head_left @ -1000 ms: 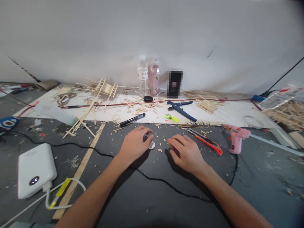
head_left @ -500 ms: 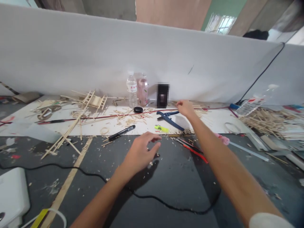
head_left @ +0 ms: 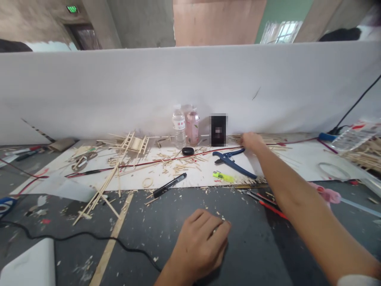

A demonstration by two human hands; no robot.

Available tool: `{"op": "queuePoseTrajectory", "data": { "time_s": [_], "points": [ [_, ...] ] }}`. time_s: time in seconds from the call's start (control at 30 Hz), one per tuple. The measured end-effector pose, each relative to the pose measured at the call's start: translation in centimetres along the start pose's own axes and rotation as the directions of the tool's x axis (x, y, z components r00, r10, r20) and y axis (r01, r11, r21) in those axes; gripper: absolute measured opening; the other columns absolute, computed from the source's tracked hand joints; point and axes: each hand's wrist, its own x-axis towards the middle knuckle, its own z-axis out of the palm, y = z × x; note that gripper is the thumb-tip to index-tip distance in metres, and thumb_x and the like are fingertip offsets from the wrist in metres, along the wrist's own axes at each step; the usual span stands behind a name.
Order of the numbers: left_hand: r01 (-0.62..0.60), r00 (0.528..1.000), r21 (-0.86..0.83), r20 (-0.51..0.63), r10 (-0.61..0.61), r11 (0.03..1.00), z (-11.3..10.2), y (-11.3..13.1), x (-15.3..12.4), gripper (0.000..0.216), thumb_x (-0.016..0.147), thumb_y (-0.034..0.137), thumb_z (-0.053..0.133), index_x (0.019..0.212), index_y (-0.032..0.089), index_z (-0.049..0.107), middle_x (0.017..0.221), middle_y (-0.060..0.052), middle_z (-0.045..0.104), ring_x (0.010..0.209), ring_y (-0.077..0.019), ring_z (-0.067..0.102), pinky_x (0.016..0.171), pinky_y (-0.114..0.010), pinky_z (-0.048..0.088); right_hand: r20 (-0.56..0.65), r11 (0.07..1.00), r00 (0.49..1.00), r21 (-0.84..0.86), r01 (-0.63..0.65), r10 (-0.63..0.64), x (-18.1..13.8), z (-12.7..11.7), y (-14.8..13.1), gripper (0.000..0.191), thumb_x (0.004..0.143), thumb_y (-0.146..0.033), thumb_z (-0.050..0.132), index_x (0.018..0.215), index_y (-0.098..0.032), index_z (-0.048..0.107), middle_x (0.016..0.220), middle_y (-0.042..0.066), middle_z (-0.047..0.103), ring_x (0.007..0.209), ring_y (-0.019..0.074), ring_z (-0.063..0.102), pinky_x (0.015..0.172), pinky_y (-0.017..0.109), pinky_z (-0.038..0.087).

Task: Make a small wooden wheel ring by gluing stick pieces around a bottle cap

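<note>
My left hand [head_left: 202,242] is low over the dark tabletop near the front, its fingers curled in and nothing visible in them. Stretched out to the back, my right hand [head_left: 252,142] is down among thin wooden sticks [head_left: 236,137] at the foot of the white partition. Its fingertips are bent and mostly hidden, so what they grip cannot be made out. Just left of that hand lie blue-handled cutters [head_left: 235,165]. A yellow-green lighter [head_left: 224,176] and a black marker pen [head_left: 169,185] are nearer the front. Red-handled pliers [head_left: 272,205] lie partly behind my right forearm.
A small stick-built frame [head_left: 137,145] stands back left among loose sticks. Two bottles, one clear [head_left: 179,129] and one pink [head_left: 192,129], and a blurred dark upright object [head_left: 218,131] line the white partition [head_left: 119,87]. A black cable [head_left: 89,237] crosses the front left.
My left hand has come nearer and lower, and its spread fingers have curled in. The right hand has stayed at the sticks by the partition. The view has tilted up and shifted.
</note>
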Motion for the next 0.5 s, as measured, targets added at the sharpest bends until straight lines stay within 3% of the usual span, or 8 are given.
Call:
{"op": "queuePoseTrajectory", "data": {
  "time_s": [0.2,0.33,0.43,0.5],
  "points": [
    [0.018,1.0,-0.058,-0.019,-0.019,0.998,-0.2,-0.2,-0.1,0.022,0.088,0.003,0.056,0.101,0.015,0.069,0.076,-0.006,0.073,0.063,-0.0186,0.059,0.059,-0.034,0.04,-0.049,0.995,0.994,-0.006,0.096,-0.097,-0.8,-1.6,-0.4,0.038,0.102,-0.038,0.069,0.134,-0.018,0.064,0.135,0.011,0.066,0.113,0.0262,0.069,0.094,0.048,0.061],
    [0.193,0.977,-0.221,-0.047,-0.208,0.956,-0.5,-0.2,-0.3,0.022,0.092,0.01,0.059,0.104,0.023,0.072,0.083,-0.006,0.078,0.069,-0.0197,0.066,0.065,-0.034,0.046,-0.231,0.98,0.955,0.025,0.2,-0.189,-3.2,-3.7,-1.4,0.037,0.102,-0.038,0.068,0.134,-0.019,0.064,0.136,0.011,0.066,0.113,0.0261,0.069,0.095,0.048,0.06],
    [0.439,0.872,-0.422,-0.013,-0.49,0.793,-0.6,-0.4,0.0,0.02,0.101,0.022,0.055,0.113,0.025,0.072,0.092,-0.008,0.079,0.08,-0.0212,0.072,0.071,-0.035,0.055,-0.424,0.941,0.858,0.034,0.337,-0.292,-8.3,-4.8,-3.1,0.035,0.103,-0.038,0.067,0.132,-0.019,0.065,0.134,0.011,0.067,0.113,0.0257,0.069,0.096,0.048,0.06],
    [0.559,0.768,-0.569,0.08,-0.635,0.603,-0.7,-0.8,0.3,0.027,0.107,0.034,0.05,0.123,0.022,0.068,0.101,-0.011,0.079,0.08,-0.0206,0.074,0.071,-0.034,0.059,-0.506,0.868,0.747,-0.003,0.497,-0.43,-13.9,-4.8,-4.6,0.023,0.105,-0.033,0.061,0.118,-0.019,0.072,0.123,0.013,0.073,0.109,0.0266,0.07,0.096,0.049,0.059]
  ]
}}
